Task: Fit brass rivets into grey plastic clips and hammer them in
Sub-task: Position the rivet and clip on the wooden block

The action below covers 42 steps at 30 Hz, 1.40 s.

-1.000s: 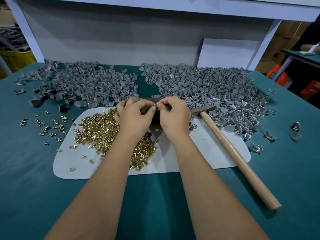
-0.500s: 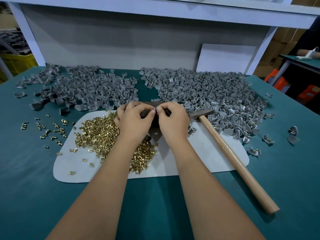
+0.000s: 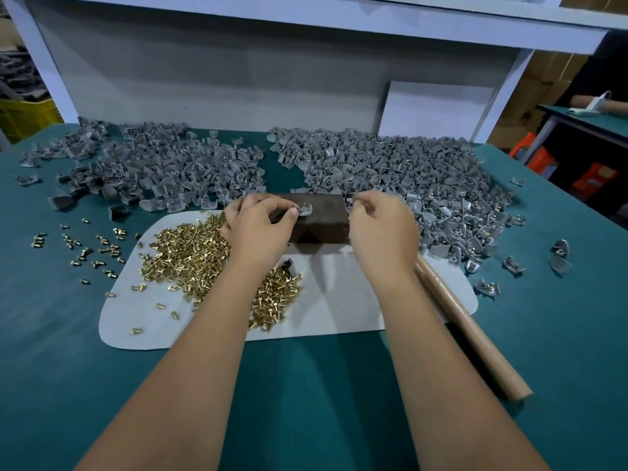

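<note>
Far left, loose rivets (image 3: 85, 248) scattered on the green table (image 3: 51, 351). Behind them a heap of bare clips (image 3: 163, 168), no brass showing, so these look unworked; the pile is large.

On the white mat (image 3: 339, 314), the main rivet pile (image 3: 200, 256), still plentiful.

Left hand (image 3: 258, 229) rests over that pile, thumb and fingers pinching one clip (image 3: 303, 209) down on the dark block (image 3: 319, 219). A rivet head shows in the clip, so it is fitted but, by my guess, not yet hammered.

Right hand (image 3: 380, 229) is just right of the block, fingers curled, tips pinched together; whether they hold anything I cannot tell.

Hammer (image 3: 472, 331) lies under the right wrist, handle running toward the near right; nobody is holding it.

Right heap of clips (image 3: 424, 178) shows brass glints throughout: probably the finished lot. Roughly half done, judging by the two heaps.
</note>
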### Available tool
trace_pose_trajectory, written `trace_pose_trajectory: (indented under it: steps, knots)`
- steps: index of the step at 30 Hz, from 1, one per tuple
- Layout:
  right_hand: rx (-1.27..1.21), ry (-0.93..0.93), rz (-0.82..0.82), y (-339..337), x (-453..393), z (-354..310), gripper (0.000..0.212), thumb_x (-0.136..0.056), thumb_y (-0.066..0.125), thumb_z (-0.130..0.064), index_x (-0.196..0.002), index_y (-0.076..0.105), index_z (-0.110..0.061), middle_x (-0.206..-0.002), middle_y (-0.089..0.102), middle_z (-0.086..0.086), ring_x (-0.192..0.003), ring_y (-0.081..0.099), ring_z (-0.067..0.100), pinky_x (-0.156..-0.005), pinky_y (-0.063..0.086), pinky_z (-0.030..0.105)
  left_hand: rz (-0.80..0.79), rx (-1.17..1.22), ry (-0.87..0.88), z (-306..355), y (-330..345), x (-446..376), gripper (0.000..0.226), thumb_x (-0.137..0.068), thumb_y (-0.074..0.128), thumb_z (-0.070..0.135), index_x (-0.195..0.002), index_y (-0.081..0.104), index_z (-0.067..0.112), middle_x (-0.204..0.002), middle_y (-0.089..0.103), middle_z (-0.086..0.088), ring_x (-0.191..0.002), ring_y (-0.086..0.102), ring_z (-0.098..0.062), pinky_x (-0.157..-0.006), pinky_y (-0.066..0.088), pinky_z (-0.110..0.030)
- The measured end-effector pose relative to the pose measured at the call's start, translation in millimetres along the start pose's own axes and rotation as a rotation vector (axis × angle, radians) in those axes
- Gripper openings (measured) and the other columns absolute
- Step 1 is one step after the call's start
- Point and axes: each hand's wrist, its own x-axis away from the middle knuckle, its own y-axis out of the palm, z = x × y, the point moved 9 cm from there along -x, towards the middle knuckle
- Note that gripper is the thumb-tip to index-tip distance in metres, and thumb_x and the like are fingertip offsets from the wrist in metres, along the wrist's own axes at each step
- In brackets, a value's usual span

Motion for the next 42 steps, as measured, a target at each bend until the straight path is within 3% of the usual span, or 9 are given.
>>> trace_pose_trajectory:
  steps: [3, 8, 14, 20, 28, 42]
  knots:
    - [0.203, -0.006, 0.024, -21.9, 5.1, 14.9, 0.027, -0.09, 0.05, -0.023, -0.109, 0.069, -0.026, -0.107, 0.064, 0.001, -0.102, 0.054, 0.024, -0.092, 0.044, 0.04, -0.002, -0.016, 0.009, 1.3, -0.1, 1.1, 0.005, -0.091, 0.062, 0.04, -0.091, 0.067, 0.042, -0.128, 0.054, 0.012, -0.132, 0.022, -0.021, -0.101, 0.016, -0.036]
    - [-0.057, -0.074, -0.169, 5.7, 2.4, -3.3, 0.02, -0.092, 0.055, -0.019, -0.106, 0.07, -0.023, -0.104, 0.066, -0.003, -0.094, 0.06, 0.015, -0.084, 0.05, 0.035, 0.005, -0.006, 0.022, 3.9, -2.4, 4.7, 0.008, -0.089, 0.064, 0.04, -0.085, 0.063, 0.046, -0.126, 0.054, 0.012, -0.132, 0.023, -0.023, -0.096, 0.015, -0.035]
    - [-0.056, -0.192, -0.278, 53.0, -4.6, -34.7, 0.014, -0.089, 0.062, -0.02, -0.098, 0.072, -0.019, -0.103, 0.064, -0.001, -0.097, 0.058, 0.018, -0.09, 0.048, 0.038, 0.018, -0.022, 0.041, 4.8, -4.6, 6.2, 0.012, -0.089, 0.064, 0.041, -0.082, 0.059, 0.049, -0.125, 0.055, 0.013, -0.131, 0.023, -0.021, -0.088, 0.011, -0.03]
    - [-0.017, -0.189, -0.254, 60.5, -9.5, -35.3, 0.008, -0.087, 0.063, -0.022, -0.083, 0.07, -0.023, -0.095, 0.063, -0.004, -0.093, 0.056, 0.018, -0.084, 0.049, 0.04, 0.011, -0.032, 0.04, 3.3, -2.4, 3.3, 0.014, -0.089, 0.063, 0.043, -0.08, 0.059, 0.052, -0.124, 0.054, 0.015, -0.128, 0.023, -0.02, -0.086, 0.01, -0.029]
    - [0.045, -0.177, -0.2, 60.2, -8.2, -39.5, 0.017, -0.089, 0.061, -0.021, -0.072, 0.058, -0.025, -0.092, 0.059, -0.004, -0.095, 0.052, 0.021, -0.086, 0.045, 0.04, 0.02, -0.049, 0.04, 2.5, -1.7, 1.8, 0.01, -0.089, 0.063, 0.042, -0.083, 0.06, 0.049, -0.123, 0.054, 0.014, -0.128, 0.025, -0.021, -0.089, 0.013, -0.032]
    - [-0.034, -0.234, -0.082, 54.4, 1.3, -41.7, 0.018, -0.086, 0.063, -0.013, -0.072, 0.056, -0.022, -0.082, 0.049, -0.013, -0.092, 0.053, 0.018, -0.088, 0.041, 0.041, 0.021, -0.055, 0.03, 2.3, -1.6, 1.8, 0.008, -0.088, 0.063, 0.043, -0.084, 0.06, 0.049, -0.128, 0.054, 0.013, -0.13, 0.024, -0.023, -0.101, 0.017, -0.039]
